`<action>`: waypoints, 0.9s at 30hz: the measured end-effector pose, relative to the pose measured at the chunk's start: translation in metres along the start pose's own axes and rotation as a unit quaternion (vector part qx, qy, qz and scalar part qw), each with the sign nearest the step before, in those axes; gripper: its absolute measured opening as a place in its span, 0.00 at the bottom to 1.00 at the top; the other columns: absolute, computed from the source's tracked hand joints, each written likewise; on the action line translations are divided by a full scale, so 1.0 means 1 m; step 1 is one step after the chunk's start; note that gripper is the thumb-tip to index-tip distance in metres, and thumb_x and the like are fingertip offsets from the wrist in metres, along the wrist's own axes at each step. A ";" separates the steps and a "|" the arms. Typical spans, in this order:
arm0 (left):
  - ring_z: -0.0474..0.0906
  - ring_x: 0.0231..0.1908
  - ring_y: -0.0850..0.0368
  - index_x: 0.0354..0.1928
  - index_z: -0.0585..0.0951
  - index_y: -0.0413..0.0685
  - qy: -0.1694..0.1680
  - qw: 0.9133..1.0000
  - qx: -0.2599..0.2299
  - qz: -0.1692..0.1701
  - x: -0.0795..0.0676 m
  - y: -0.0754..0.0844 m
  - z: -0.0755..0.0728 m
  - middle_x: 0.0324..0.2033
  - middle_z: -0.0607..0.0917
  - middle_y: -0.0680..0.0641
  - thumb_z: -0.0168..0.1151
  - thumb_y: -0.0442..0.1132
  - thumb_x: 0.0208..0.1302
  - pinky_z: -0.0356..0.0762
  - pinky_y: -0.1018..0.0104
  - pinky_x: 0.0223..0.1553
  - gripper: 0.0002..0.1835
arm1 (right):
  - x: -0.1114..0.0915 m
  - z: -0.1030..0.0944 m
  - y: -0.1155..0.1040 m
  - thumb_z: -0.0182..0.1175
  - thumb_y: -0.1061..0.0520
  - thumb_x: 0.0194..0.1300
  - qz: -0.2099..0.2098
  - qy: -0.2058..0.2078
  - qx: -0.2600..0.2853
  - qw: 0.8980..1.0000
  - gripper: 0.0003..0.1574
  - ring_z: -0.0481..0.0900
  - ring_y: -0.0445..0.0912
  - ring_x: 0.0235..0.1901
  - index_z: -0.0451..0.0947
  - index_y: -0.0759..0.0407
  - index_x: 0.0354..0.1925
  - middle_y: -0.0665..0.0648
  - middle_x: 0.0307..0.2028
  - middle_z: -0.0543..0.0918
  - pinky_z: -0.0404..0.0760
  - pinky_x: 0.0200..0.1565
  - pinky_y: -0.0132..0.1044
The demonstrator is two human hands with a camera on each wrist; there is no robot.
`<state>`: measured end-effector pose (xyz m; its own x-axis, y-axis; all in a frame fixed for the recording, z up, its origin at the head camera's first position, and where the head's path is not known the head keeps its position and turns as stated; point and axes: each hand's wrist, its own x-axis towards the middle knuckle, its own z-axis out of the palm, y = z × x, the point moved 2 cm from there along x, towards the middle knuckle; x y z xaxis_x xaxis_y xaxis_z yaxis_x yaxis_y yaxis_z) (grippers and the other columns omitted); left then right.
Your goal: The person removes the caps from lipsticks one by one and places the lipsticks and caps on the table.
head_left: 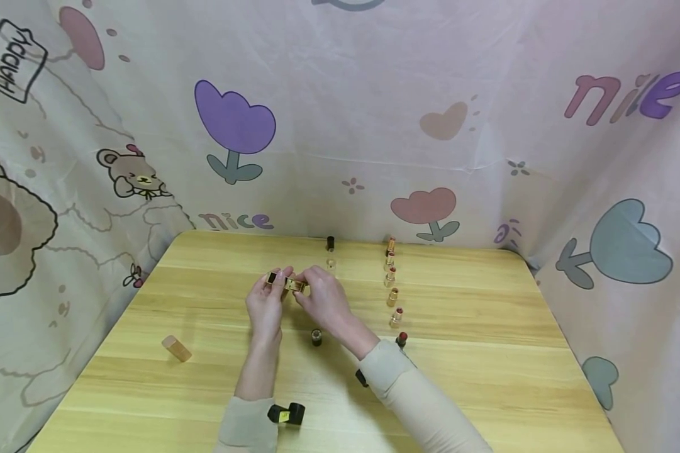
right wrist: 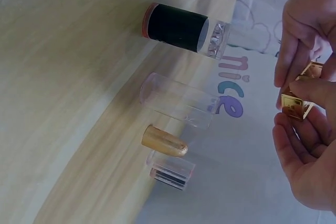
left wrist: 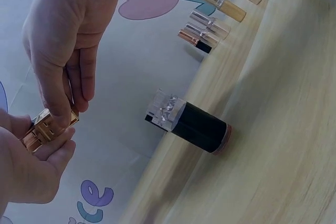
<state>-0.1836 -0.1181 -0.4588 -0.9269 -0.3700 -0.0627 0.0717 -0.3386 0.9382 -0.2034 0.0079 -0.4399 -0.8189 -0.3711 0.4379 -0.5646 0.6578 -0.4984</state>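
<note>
Both hands meet above the middle of the table around a shiny gold lipstick tube (head_left: 294,285) with a dark square end. My left hand (head_left: 265,308) grips its left part, thumb on top. From the other side, my right hand (head_left: 323,299) pinches the right part between thumb and fingers. The right wrist view shows the gold tube (right wrist: 294,104) partly covered by fingers; whether it is in one piece or two cannot be told. On the table below the hands stands a black cap with a clear faceted top (left wrist: 202,129).
Several lipsticks, among them a gold one (head_left: 393,297) and a red-tipped one (head_left: 402,340), form a row at right. Farther back are a black cap (head_left: 331,243) and a clear cap (right wrist: 178,100). A tan tube (head_left: 177,348) is at left; a black piece (head_left: 362,377) lies near the right sleeve.
</note>
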 end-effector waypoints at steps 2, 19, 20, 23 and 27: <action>0.85 0.55 0.54 0.62 0.73 0.26 0.004 1.000 -0.004 0.001 0.000 0.001 0.000 0.61 0.81 0.30 0.59 0.37 0.78 0.79 0.66 0.64 0.21 | 0.000 -0.001 -0.001 0.76 0.63 0.60 -0.002 0.002 0.004 1.000 0.15 0.87 0.49 0.40 0.85 0.63 0.46 0.57 0.42 0.88 0.87 0.42 0.30; 0.85 0.56 0.50 0.60 0.73 0.25 -0.016 1.000 0.018 0.007 -0.001 0.002 0.001 0.60 0.81 0.28 0.59 0.35 0.78 0.81 0.66 0.62 0.19 | -0.006 -0.003 0.003 0.76 0.61 0.61 -0.037 0.010 -0.019 0.999 0.17 0.85 0.47 0.41 0.84 0.62 0.47 0.55 0.43 0.87 0.87 0.44 0.33; 0.85 0.56 0.50 0.60 0.74 0.25 -0.020 1.000 0.020 0.006 0.000 0.002 0.001 0.60 0.81 0.28 0.59 0.35 0.78 0.81 0.66 0.62 0.19 | -0.006 -0.003 0.003 0.76 0.61 0.61 -0.040 0.010 -0.021 0.999 0.16 0.85 0.47 0.41 0.84 0.62 0.47 0.55 0.43 0.87 0.87 0.44 0.33; 0.85 0.57 0.50 0.60 0.74 0.25 -0.024 1.000 0.015 0.002 0.000 0.001 0.001 0.60 0.81 0.29 0.59 0.35 0.77 0.81 0.66 0.62 0.19 | -0.007 -0.004 0.005 0.76 0.61 0.60 -0.049 0.015 -0.020 0.999 0.16 0.85 0.47 0.40 0.84 0.63 0.46 0.55 0.42 0.87 0.87 0.43 0.33; 0.84 0.58 0.46 0.59 0.74 0.27 -0.014 1.000 -0.001 0.007 -0.003 -0.001 0.004 0.59 0.82 0.30 0.58 0.34 0.78 0.82 0.66 0.61 0.17 | -0.009 -0.004 0.005 0.77 0.62 0.60 -0.054 0.027 -0.011 0.998 0.16 0.86 0.49 0.38 0.83 0.64 0.44 0.56 0.42 0.87 0.87 0.40 0.32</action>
<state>-0.1826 -0.1134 -0.4583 -0.9361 -0.3495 -0.0398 0.0854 -0.3355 0.9382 -0.1989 0.0173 -0.4432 -0.7461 -0.4060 0.5278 -0.6468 0.6301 -0.4296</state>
